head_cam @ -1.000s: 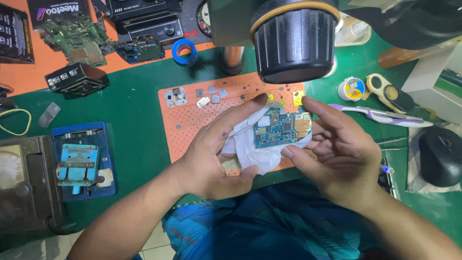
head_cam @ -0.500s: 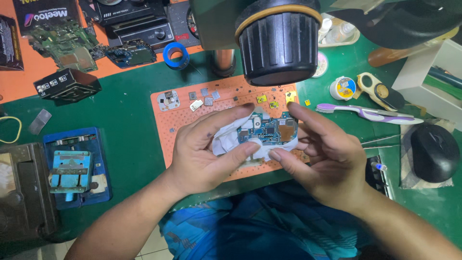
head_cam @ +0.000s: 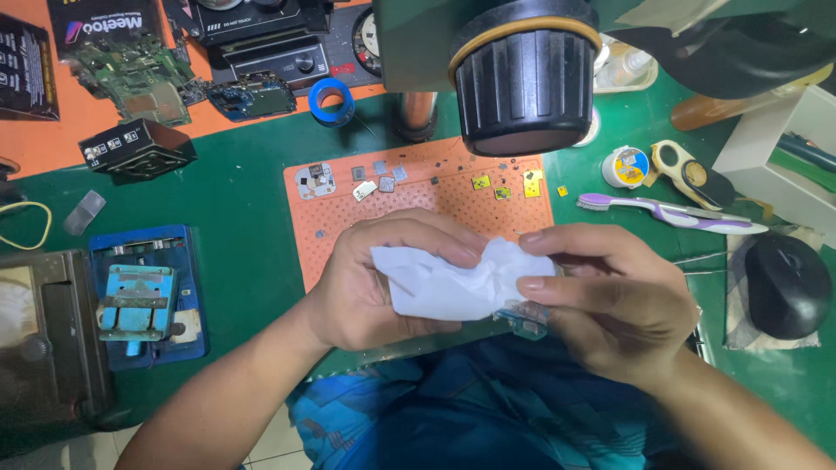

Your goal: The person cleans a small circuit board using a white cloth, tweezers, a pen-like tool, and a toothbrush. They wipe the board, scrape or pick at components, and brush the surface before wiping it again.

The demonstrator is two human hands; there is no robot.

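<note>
White tissue (head_cam: 453, 283) bunched between both hands, wrapped over small blue circuit board (head_cam: 525, 318) so only board's edge shows under right hand (head_cam: 610, 300). Left hand (head_cam: 383, 274) clamped on tissue; right thumb and fingers pinch board through it. Orange perforated mat (head_cam: 348, 218) just beyond knuckles, catching loose chips.

circuit board (head_cam: 525, 318): mostly hidden under white tissue (head_cam: 453, 283) | microscope (head_cam: 522, 74): cut off at top edge

Bright even overhead light, soft shadows under the hands, sharp centre, blurred close microscope head (head_cam: 525, 74)
</note>
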